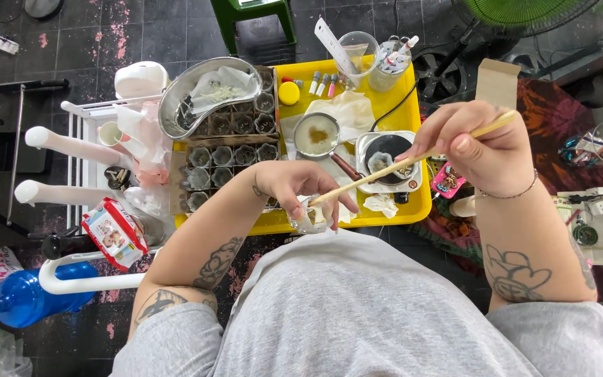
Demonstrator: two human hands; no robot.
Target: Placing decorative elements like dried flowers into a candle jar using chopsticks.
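1. Left hand (pixel 300 187): closed around a small clear cup (pixel 308 220), held just over the near edge of the yellow tray (pixel 413 209), close to the body.
2. Right hand (pixel 479 146): closed on a long wooden stick (pixel 403 164), pinched near its upper end like a pen; lower tip down at the cup's mouth, touching or just inside, hard to tell which.
3. Cup: judged light and thin-walled, easily squeezed out of shape, possibly slick with pale residue; best gripped around the side wall with fingers spread, not by the rim.
4. Stick: judged stiff, light, slender; a grip far up gives reach but less control at the tip.
5. On the tray behind the hands: a small pan (pixel 317 136) with a brown spot in pale liquid, beside it a small electric hotplate (pixel 388 162) carrying a dark pot, crumpled white tissue (pixel 382 204) just in front.
6. Left part of the tray: cardboard grid (pixel 228 157) full of small clear cups, a kidney-shaped metal dish (pixel 207 94) overlapping its far end.
7. Far edge: small dropper bottles (pixel 322 84) and a yellow lid, 2 clear containers with tools.
8. Beyond the tray's left side: a red-and-white packet (pixel 114 234) and a blue bottle (pixel 33 297) on a white rack.
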